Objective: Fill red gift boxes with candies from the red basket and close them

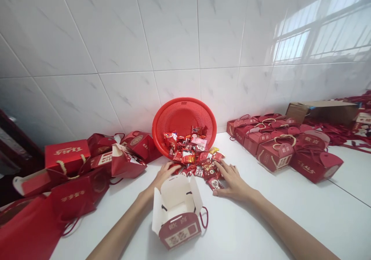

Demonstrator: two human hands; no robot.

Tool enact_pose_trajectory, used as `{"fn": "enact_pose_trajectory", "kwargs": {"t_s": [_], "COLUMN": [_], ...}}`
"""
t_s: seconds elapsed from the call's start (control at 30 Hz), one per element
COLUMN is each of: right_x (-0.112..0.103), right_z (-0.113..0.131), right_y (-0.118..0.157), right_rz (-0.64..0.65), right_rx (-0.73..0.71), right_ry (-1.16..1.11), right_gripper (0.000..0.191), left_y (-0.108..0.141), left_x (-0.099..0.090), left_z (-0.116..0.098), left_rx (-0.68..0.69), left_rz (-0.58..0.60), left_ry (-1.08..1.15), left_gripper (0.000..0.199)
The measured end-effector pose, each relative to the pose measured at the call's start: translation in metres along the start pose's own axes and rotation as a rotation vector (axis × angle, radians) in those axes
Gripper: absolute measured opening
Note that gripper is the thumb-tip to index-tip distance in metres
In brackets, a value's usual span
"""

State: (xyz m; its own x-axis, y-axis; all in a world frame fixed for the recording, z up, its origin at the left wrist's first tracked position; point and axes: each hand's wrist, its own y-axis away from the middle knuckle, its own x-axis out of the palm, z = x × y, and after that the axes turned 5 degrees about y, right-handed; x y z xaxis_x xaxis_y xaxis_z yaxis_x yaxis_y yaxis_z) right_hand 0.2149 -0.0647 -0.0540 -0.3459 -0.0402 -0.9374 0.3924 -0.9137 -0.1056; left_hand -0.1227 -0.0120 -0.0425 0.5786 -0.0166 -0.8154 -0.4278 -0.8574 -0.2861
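Note:
Wrapped candies (199, 155) spill out of a red plastic basket (185, 115) that is tipped forward against the wall. My right hand (233, 180) lies at the right side of the pile with its fingers apart, the fingertips touching the wrappers. At the pile's left edge is my left hand (165, 175), fingers stretched toward the candies and partly hidden behind a box. That small red gift box (179, 229) stands with its flaps up in front of me, its white inside showing and no candy visible in it. A dark red cord handle hangs at its right side.
Several red gift boxes (78, 190) lie jumbled on the left. Closed boxes with cord handles (275, 153) stand in rows on the right. Behind them is a cardboard box (321, 111) beside dark red cords (327, 132). A tiled wall (174, 28) bounds the white table (261, 221).

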Motion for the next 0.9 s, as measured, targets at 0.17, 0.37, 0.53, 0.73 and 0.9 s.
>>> {"fn": "enact_pose_trajectory", "kwargs": {"t_s": [0.17,0.37,0.53,0.73,0.9], "right_x": [0.014,0.026,0.034,0.037,0.038], "right_z": [0.005,0.01,0.014,0.022,0.021], "right_y": [-0.007,-0.015,-0.027,-0.037,-0.036], "right_rz": [-0.141,-0.337,-0.495,-0.53,-0.587], "right_rx": [0.016,-0.039,-0.152,-0.185,-0.163], "right_ry": [0.07,0.087,0.056,-0.009,-0.077], "right_gripper": [0.087,0.055,0.035,0.02,0.032], "left_y": [-0.001,-0.007,-0.014,-0.025,-0.031], "left_x": [0.039,0.048,0.05,0.056,0.056], "left_z": [-0.001,-0.017,-0.03,-0.046,-0.049], "left_rx": [-0.015,0.046,0.076,-0.074,-0.174], "left_rz": [-0.043,-0.212,-0.31,-0.331,-0.358], "left_ry": [-0.16,-0.092,0.178,0.617,0.882], "left_gripper": [0.05,0.032,0.026,0.041,0.052]}}
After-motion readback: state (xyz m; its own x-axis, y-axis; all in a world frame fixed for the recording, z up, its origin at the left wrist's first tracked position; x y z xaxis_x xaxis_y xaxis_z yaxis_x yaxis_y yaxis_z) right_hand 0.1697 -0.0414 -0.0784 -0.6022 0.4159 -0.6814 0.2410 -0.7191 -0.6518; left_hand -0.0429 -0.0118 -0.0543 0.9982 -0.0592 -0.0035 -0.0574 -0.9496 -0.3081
